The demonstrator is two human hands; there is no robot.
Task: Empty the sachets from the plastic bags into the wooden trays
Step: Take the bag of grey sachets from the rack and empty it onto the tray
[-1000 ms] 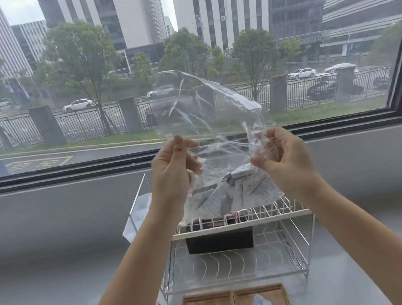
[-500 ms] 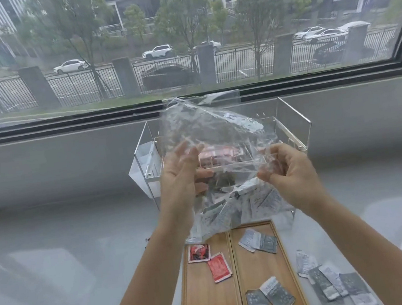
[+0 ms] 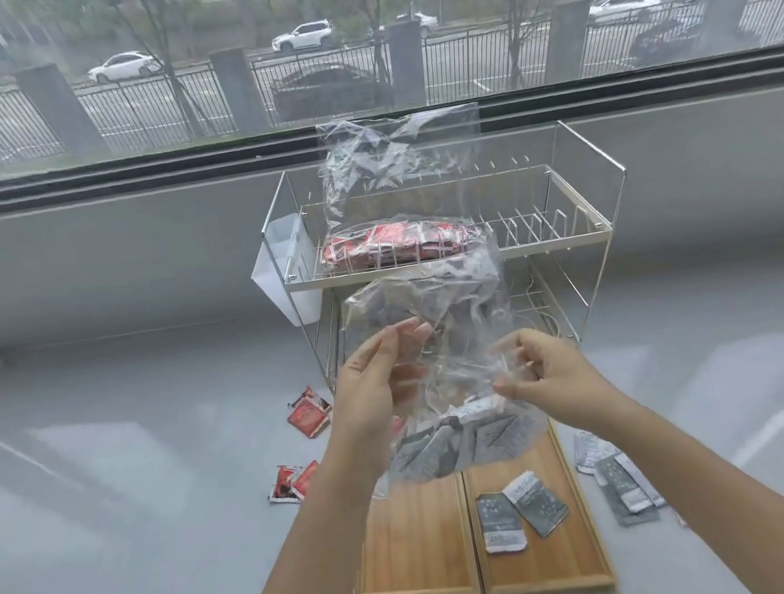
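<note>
at frame centre, left hand [image 3: 373, 398] and right hand [image 3: 553, 375] both pinch a crumpled clear plastic bag [image 3: 435, 341] of grey sachets [image 3: 458, 446], seemingly hiding the upper ends of two wooden trays [image 3: 415, 540].

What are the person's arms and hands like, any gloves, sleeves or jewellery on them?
Both hands are bare: no gloves on the left hand or the right hand. The forearms are uncovered as far as the picture reaches, so no sleeves show. No watch, bracelet or ring is visible on the wrists or fingers. The fingernails look short and plain.
</note>
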